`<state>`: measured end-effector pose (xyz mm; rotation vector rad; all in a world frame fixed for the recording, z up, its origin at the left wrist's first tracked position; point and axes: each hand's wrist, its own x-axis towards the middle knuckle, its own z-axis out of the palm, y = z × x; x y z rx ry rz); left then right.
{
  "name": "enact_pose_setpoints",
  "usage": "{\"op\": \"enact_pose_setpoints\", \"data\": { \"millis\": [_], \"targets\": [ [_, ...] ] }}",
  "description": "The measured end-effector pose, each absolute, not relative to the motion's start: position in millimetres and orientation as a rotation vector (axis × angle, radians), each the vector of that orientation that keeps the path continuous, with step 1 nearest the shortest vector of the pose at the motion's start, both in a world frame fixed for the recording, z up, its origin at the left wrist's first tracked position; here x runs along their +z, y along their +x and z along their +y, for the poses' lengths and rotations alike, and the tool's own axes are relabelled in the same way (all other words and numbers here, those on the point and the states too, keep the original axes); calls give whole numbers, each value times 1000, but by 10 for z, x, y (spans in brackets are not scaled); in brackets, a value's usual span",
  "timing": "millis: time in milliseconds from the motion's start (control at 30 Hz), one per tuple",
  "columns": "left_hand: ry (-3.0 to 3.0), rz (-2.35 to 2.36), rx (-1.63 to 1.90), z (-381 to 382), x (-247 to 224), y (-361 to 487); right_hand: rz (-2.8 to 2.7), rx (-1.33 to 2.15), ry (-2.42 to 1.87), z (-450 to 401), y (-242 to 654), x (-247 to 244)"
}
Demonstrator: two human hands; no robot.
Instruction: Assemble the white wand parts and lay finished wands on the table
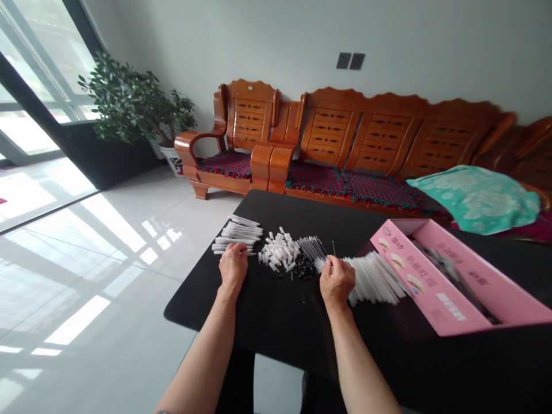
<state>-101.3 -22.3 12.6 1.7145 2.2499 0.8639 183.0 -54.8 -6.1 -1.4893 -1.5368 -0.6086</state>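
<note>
We've got our left hand (233, 265) down on white plastic tubes (238, 237), grip unclear! Our right hand (337, 282) pinches tight on thin rods (313, 251)!

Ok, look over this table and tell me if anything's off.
The small white pieces and black pieces lie jumbled in a loose heap on the black table, unlike the tidier rows of white sticks beside it.

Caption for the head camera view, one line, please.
Left hand at white plastic tubes, right hand at thin rods, on a black table.
</note>
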Motion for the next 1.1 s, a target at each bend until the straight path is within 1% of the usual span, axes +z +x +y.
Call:
{"op": "enact_pose_setpoints", "data": {
  "millis": [333,433,500,567,633,700,800,1000,1100],
  "targets": [
    [1838,2169,743,-368,166,-1041,-1522,-584,-1533,-537,1833,-95],
    [1841,2183,789,-373,180,-1064,-1517,-571,-1517,-540,1819,-84],
    [1860,2144,907,-344,215,-1032,-1532,-543,-1489,-545,1799,-70],
    [1929,1993,1071,-295,272,-932,-1561,-499,-1451,-550,1772,-55],
    [2038,1745,1193,-241,333,-763,-1592,-444,-1410,-558,1744,-38],
    [2112,1513,1263,-203,370,-546,-1631,-379,-1365,-568,1717,-16],
    [2139,1275,1276,-202,337,-227,-1716,-266,-1310,-585,1677,20],
    [2091,1091,1275,-305,192,27,-1869,-174,-1296,-594,1609,64],
    [1994,1109,1352,-324,203,6,-1890,-154,-1296,-597,1609,63]
  ]
}}
